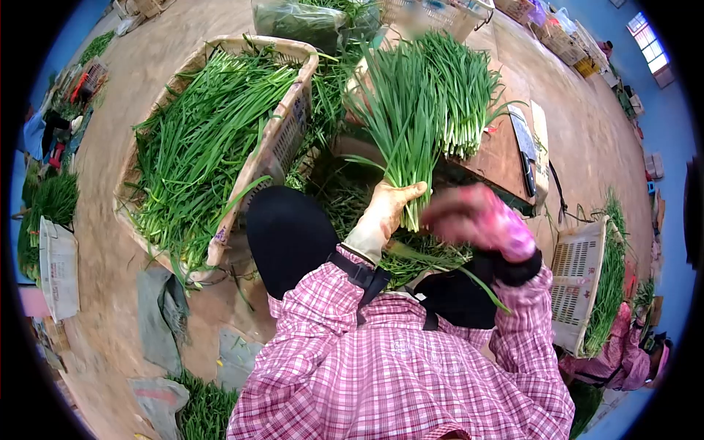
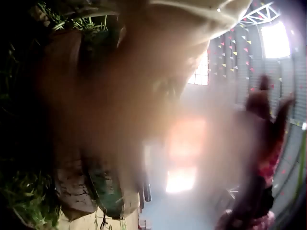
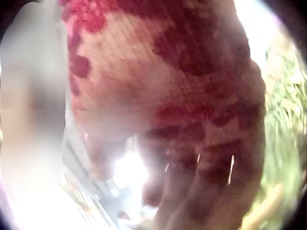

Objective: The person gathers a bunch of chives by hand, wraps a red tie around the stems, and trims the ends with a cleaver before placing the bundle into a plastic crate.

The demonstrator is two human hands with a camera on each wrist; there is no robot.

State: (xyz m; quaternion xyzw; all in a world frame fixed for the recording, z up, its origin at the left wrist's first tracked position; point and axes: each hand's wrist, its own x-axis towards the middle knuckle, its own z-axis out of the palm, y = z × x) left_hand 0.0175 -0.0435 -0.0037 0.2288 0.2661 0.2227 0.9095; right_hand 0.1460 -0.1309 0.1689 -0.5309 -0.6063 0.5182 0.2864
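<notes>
Floor (image 1: 103, 191): crate (image 1: 277, 141) by knee (image 1: 290, 227); left hand (image 1: 386, 209) grips bunch (image 1: 405, 136).

The right hand (image 1: 480, 218) appeared blurred in the head view; the right wrist view's lower edge cropped some fingertips. The left hand (image 1: 387, 213) hid part of the bundle (image 1: 405, 136). Blur obscured the left wrist view's centre. The head view's top edge cut the bag (image 1: 299, 28).
</notes>
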